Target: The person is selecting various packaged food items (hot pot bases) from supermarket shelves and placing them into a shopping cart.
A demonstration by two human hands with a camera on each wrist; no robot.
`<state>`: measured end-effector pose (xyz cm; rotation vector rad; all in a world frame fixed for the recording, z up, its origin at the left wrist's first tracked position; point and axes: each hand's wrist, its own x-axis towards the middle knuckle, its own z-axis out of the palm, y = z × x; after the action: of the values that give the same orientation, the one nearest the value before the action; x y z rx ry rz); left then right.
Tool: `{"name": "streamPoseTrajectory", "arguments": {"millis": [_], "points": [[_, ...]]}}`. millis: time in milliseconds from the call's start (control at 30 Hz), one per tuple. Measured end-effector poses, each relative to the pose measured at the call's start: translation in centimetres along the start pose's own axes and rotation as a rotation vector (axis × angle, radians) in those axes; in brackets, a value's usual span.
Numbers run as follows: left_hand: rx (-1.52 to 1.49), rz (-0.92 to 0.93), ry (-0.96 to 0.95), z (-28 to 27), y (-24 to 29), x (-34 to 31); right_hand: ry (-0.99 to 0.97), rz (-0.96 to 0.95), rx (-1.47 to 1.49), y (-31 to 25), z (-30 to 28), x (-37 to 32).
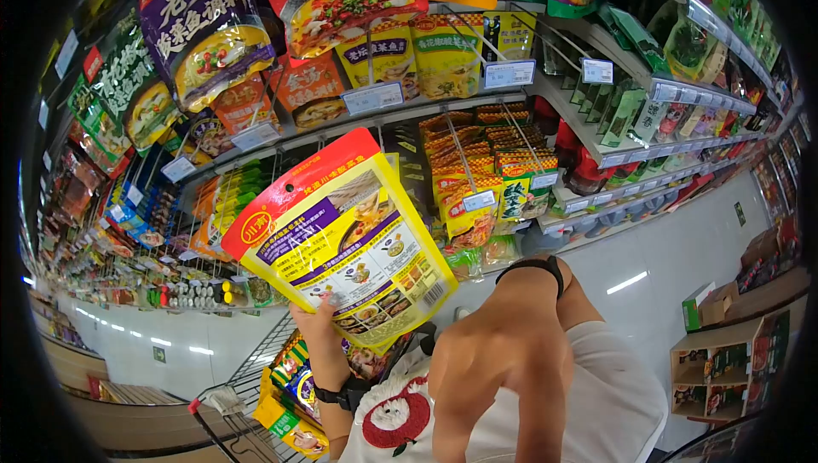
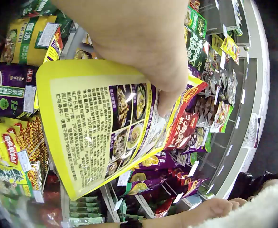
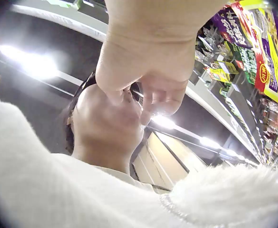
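Observation:
A yellow seasoning packet with a red top [image 1: 379,207] is held up by my left hand [image 1: 319,331], its printed back toward the head camera. The thumb lies across the packet's printed face. In the left wrist view, the left hand [image 2: 143,42] grips the packet [image 2: 89,123] by its edge. My right hand [image 1: 503,352] is raised close to the head camera, away from the packet. The right wrist view shows this hand [image 3: 148,71] right at the person's face, fingers loosely bent and nothing visible in them.
Shelves with hanging seasoning packets [image 1: 460,182] and price tags [image 1: 509,74] stand in front. Larger purple pouches [image 1: 204,28] hang upper left. A wire shopping cart [image 1: 243,412] with several packets [image 1: 294,412] is below left. Wooden display shelving [image 1: 724,361] stands at right on the pale floor.

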<state>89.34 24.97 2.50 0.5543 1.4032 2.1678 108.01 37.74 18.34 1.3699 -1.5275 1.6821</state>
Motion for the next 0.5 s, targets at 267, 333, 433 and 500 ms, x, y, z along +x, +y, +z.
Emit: {"name": "streamPoseTrajectory", "arguments": {"millis": [267, 333, 433, 500], "points": [[-0.017, -0.068, 0.012, -0.5, 0.6, -0.1, -0.03, 0.0, 0.085, 1.5, 0.7, 0.9], [-0.021, -0.066, -0.021, -1.3, 0.6, 0.0, -0.038, 0.005, 0.085, 2.2, 1.1, 0.8], [-0.049, -0.043, -0.022, -2.2, 0.7, 0.3, -0.001, 0.026, 0.109, 3.2, 1.5, 1.0], [-0.048, -0.033, -0.026, -3.7, 0.3, 0.3, 0.027, 0.022, 0.121, 3.9, 1.8, 1.4]]}}
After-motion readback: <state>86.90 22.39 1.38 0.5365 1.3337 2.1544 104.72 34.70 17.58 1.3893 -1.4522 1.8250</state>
